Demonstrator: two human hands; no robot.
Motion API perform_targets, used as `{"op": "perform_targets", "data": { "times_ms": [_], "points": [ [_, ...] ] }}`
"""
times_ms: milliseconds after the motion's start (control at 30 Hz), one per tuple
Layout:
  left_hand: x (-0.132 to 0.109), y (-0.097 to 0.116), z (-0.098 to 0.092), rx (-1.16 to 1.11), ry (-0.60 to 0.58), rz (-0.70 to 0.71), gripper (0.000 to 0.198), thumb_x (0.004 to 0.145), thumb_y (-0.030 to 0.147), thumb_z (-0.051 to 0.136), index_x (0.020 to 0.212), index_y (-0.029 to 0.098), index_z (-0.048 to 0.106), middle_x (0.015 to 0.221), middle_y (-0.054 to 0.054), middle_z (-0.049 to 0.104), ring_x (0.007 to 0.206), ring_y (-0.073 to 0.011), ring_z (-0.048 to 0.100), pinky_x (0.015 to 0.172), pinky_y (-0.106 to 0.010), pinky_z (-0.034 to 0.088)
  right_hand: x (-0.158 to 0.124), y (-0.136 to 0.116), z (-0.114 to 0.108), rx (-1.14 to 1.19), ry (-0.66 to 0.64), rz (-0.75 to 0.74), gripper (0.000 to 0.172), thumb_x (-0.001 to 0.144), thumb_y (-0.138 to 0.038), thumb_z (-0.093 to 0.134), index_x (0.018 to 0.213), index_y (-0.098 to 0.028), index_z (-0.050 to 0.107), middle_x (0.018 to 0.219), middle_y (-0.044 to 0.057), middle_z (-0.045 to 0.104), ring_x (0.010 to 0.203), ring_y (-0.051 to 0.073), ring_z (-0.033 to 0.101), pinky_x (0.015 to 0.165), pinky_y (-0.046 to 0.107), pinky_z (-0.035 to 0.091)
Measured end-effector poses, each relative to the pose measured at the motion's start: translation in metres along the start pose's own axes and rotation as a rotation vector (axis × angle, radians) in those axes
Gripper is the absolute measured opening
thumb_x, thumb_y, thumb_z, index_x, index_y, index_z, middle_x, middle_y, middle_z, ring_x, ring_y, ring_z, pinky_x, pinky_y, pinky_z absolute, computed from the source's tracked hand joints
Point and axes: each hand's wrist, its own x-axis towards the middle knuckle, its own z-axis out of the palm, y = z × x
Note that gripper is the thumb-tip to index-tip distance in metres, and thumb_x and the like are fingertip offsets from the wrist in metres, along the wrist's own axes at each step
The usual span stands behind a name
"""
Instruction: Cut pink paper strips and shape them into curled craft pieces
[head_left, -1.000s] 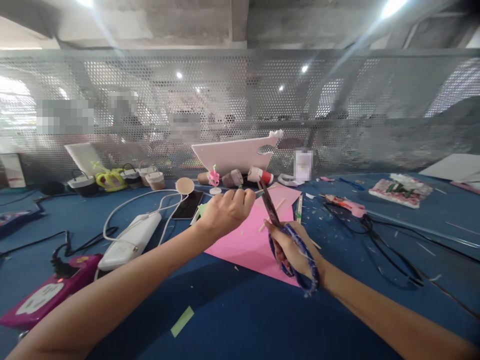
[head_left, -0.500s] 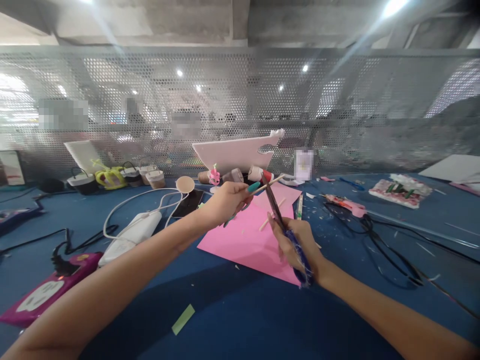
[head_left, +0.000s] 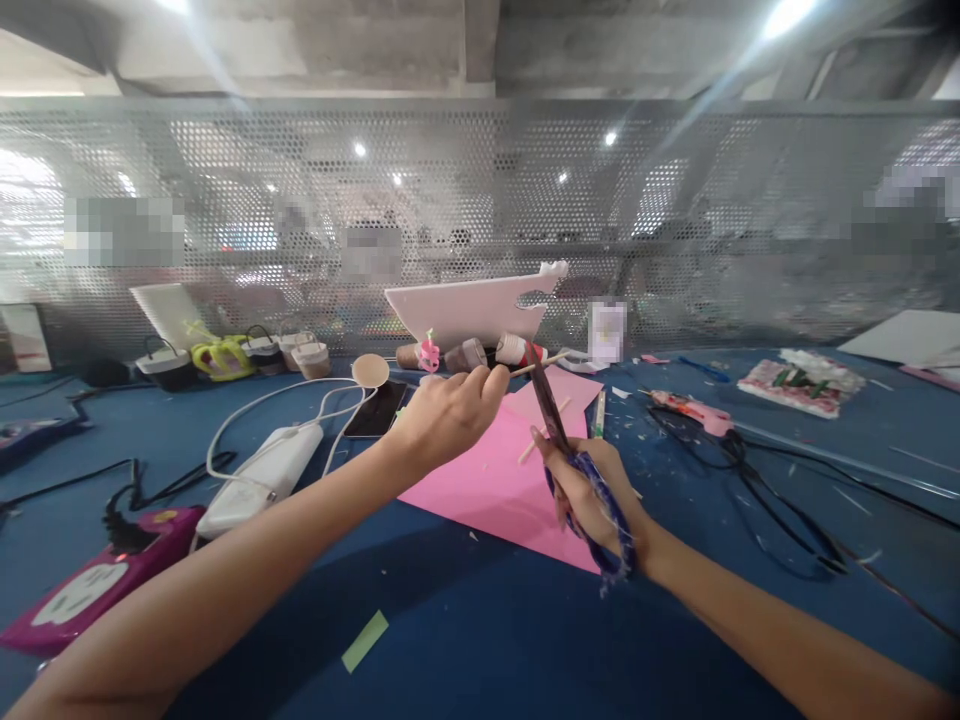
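My left hand (head_left: 454,415) is closed on a thin wooden stick (head_left: 553,359), whose free end sticks out to the right; the gripped part is hidden by the fingers. In my right hand (head_left: 592,490) is a pair of scissors (head_left: 555,410) with blue-wrapped handles, blades pointing up. The blades meet the stick, though whether they are around it or only touching I cannot tell. Beneath both hands lies pink paper (head_left: 487,490) on the blue table. A second stick (head_left: 534,442) rests on the paper beside my right hand.
To the right lie a pink glue gun (head_left: 694,412) with a black cord and a decorated foam piece (head_left: 801,385). At left are a white power bank (head_left: 262,480) and a purple power strip (head_left: 112,580). A white foam board (head_left: 469,310) leans at the back; small cups (head_left: 311,358) stand left.
My left hand has rolled over, so its back faces up and the green nails are out of sight. In my right hand, the scissor handles have spread wider.
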Motion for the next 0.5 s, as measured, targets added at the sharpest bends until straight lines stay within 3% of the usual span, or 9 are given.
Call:
{"op": "perform_targets", "data": {
  "times_ms": [133,267,400,500],
  "points": [
    [-0.001,-0.006,0.004,0.100,0.124,0.089,0.034,0.092,0.010,0.029,0.082,0.015,0.061,0.062,-0.004,0.057,0.055,-0.0144,0.053,0.046,-0.024,0.031,-0.003,-0.001,0.001,0.029,-0.047,0.015,0.051,0.083,-0.062,0.052,0.053,-0.021,0.044,0.032,-0.004,0.044,0.026,0.012,0.047,0.030,0.020,0.037],
    [-0.001,-0.008,0.006,-0.087,0.121,-0.034,0.028,0.088,0.011,0.033,0.081,0.016,0.061,0.061,-0.003,0.057,0.051,-0.0130,0.050,0.047,-0.024,0.027,-0.003,0.000,-0.001,-0.029,-0.043,-0.017,0.046,0.085,-0.056,0.053,0.056,-0.021,0.047,0.034,-0.004,0.046,0.028,0.013,0.050,0.032,0.020,0.037],
    [0.006,-0.007,-0.003,-0.635,-0.068,-0.270,0.026,0.088,0.017,0.041,0.064,0.016,0.052,0.053,0.001,0.050,0.046,-0.0084,0.041,0.047,-0.022,0.028,0.001,0.001,-0.005,-0.177,0.006,-0.110,0.045,0.089,-0.050,0.050,0.056,-0.020,0.048,0.036,-0.003,0.049,0.033,0.013,0.054,0.037,0.021,0.039],
    [0.014,-0.014,-0.012,-1.179,-0.342,-0.432,0.030,0.089,0.020,0.041,0.060,0.016,0.047,0.044,0.004,0.037,0.038,-0.0057,0.029,0.040,-0.020,0.023,0.004,0.005,-0.007,-0.277,0.074,-0.241,0.046,0.091,-0.046,0.047,0.054,-0.019,0.046,0.040,-0.001,0.051,0.036,0.012,0.053,0.039,0.021,0.036]
  ]
}}
